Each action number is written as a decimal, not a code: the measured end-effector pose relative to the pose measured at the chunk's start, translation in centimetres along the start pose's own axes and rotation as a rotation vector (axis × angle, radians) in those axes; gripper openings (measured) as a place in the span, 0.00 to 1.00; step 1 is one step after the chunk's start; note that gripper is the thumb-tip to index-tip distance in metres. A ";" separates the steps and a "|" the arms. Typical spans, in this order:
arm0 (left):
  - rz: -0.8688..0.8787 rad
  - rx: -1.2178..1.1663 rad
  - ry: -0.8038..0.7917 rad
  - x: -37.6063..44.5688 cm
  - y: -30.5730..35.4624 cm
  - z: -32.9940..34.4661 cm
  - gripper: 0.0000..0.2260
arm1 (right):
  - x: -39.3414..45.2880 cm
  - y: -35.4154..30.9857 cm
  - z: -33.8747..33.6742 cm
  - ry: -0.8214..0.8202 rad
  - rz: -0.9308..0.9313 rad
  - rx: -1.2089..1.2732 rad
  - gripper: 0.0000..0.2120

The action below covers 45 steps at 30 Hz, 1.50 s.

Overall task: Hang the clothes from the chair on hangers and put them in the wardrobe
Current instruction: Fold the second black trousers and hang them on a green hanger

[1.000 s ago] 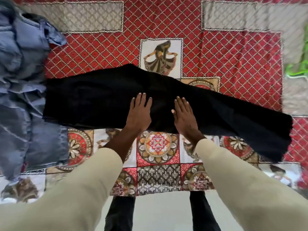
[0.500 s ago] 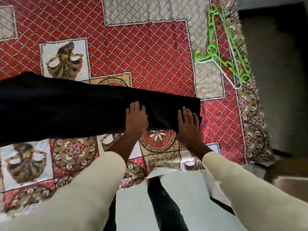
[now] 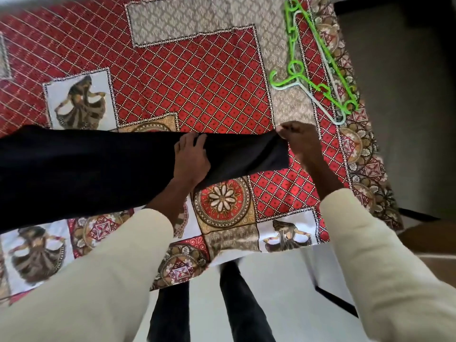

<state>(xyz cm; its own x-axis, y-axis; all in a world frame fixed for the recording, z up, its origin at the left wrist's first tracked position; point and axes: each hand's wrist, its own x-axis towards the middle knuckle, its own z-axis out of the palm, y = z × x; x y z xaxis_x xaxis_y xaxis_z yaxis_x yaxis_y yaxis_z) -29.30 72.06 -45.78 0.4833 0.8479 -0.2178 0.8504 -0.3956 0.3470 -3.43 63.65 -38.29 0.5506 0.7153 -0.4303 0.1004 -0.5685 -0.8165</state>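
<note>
The black garment [image 3: 86, 169] lay flat across the patterned bedspread [image 3: 197, 77], running from the left edge of the view to an end near the middle right. The left hand [image 3: 191, 159] rested palm down on the garment close to that end, fingers fairly straight and lying together, their tips reaching the far edge of the cloth; it pressed on the fabric rather than gripping it. The right hand [image 3: 299, 139] was at the garment's right end, at the far corner, with fingers curled and thumb closed against them, pinching the fabric edge; the cloth rose slightly toward the pinch. Whether the pinch took one layer or more could not be told. Both forearms wore cream sleeves [image 3: 385, 255]. Two hangers lay on the bedspread beyond the right hand, near the bed's right edge: a green hanger [image 3: 318, 58] on top of a white hanger [image 3: 320, 104], overlapping, hooks pointing left. Neither hand touched them; the right hand was near the white hanger's lower tip but apart from it. The person's dark trouser legs [image 3: 246, 304] showed below, against a pale floor [image 3: 283, 280].
</note>
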 end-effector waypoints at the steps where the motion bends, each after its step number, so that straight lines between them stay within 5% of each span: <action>1: 0.056 -0.021 -0.026 0.0 0.3 0.0 0.22 | 0.5 -0.4 -0.2 -0.055 0.019 -0.071 0.09; 4: 0.166 -0.046 -0.073 -0.3 0.8 0.4 0.25 | 1.5 0.0 -1.1 -0.139 0.164 -0.403 0.05; 9: 0.254 0.025 -0.239 -1.2 1.1 1.6 0.30 | -0.1 3.6 -1.4 -0.059 0.582 -0.056 0.09; 12: 0.232 0.045 -0.178 -1.9 1.5 2.0 0.29 | -1.2 4.7 -0.6 -0.071 0.692 0.088 0.16; 14: 0.161 0.027 -0.072 -2.0 1.8 2.2 0.29 | -1.0 5.0 -0.1 -0.071 0.614 0.088 0.18; 18: 0.054 0.005 0.098 -2.0 2.1 2.0 0.20 | -0.1 4.3 -0.3 -0.053 0.350 0.292 0.04; 22: -0.007 -0.001 0.079 -1.6 2.2 1.8 0.15 | 1.5 5.1 -0.2 0.194 0.076 -0.129 0.09; 28: -0.036 -0.075 -0.061 -1.8 2.7 3.0 0.20 | 2.5 5.3 1.9 0.046 0.351 -0.053 0.28; 31: -0.018 -0.033 -0.136 -2.3 2.9 3.9 0.24 | 2.7 5.2 2.5 -0.017 0.432 0.067 0.28; 36: -0.044 -0.022 0.124 -3.1 3.6 3.3 0.23 | 1.9 2.8 2.6 0.448 0.069 -0.255 0.13; 38: -0.050 -0.001 0.154 -2.5 3.8 2.6 0.23 | 1.9 2.3 2.8 0.504 0.120 -0.244 0.13; 41: -0.109 -0.027 0.000 -1.4 4.1 1.8 0.23 | 2.8 3.5 2.5 0.469 0.368 -0.249 0.14; 45: -0.026 -0.030 -0.404 -1.8 3.1 3.2 0.27 | 2.9 5.8 2.6 0.312 0.282 -0.150 0.13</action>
<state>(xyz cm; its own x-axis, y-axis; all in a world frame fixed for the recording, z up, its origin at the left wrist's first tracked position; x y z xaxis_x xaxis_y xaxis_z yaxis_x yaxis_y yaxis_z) -26.83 68.19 -47.21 0.5099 0.6483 -0.5654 0.8597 -0.3608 0.3616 -3.43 63.55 -45.26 0.7954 0.3800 -0.4722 0.0173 -0.7930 -0.6090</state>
